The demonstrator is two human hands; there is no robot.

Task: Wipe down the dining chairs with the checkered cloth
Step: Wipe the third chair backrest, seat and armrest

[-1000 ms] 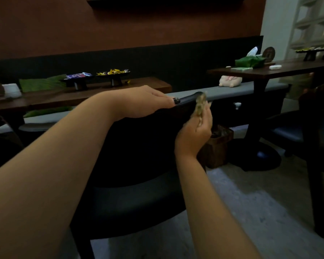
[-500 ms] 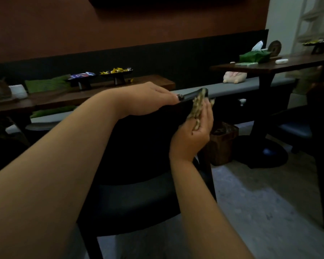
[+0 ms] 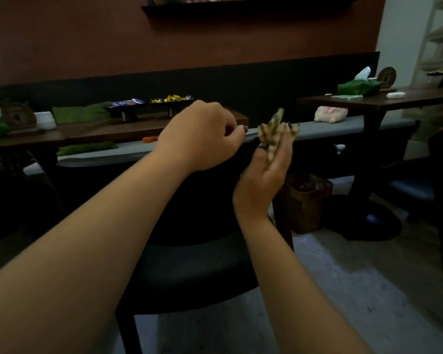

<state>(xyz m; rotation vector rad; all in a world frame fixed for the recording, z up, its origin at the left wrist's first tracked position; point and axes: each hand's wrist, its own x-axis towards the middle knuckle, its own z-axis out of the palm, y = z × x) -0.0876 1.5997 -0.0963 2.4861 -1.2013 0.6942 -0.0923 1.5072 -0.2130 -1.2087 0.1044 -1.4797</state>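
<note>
Dark chair [image 3: 189,272]: black frame with a grey padded seat, standing directly before the person, its curved backrest facing them.
Left hand [image 3: 200,136]: resting on the top rail of the chair back, fingers curled over the edge in a narrow grip on the rail.
Right hand [image 3: 269,169]: raised just right of the rail's end, palm turned inward, a ring on one finger.
Checkered cloth [image 3: 273,134]: bunched, yellowish with dark checks, held in the right hand's grip between thumb and fingers, sticking up above the fingertips; close beside the end of the top rail, though I cannot tell whether it touches.
Near tabletop [image 3: 149,123]: dark wood beyond the chair, carrying two black stands of wrapped sweets [image 3: 172,98] and folded green cloths.
Bench [image 3: 343,126]: grey cushion along the wall, a pale plush toy [image 3: 330,114] lying on it.
Far tabletop [image 3: 394,98]: to the right, holding a green tissue holder [image 3: 358,86].
Wooden bin [image 3: 307,200]: on the floor, just right of the chair.
</note>
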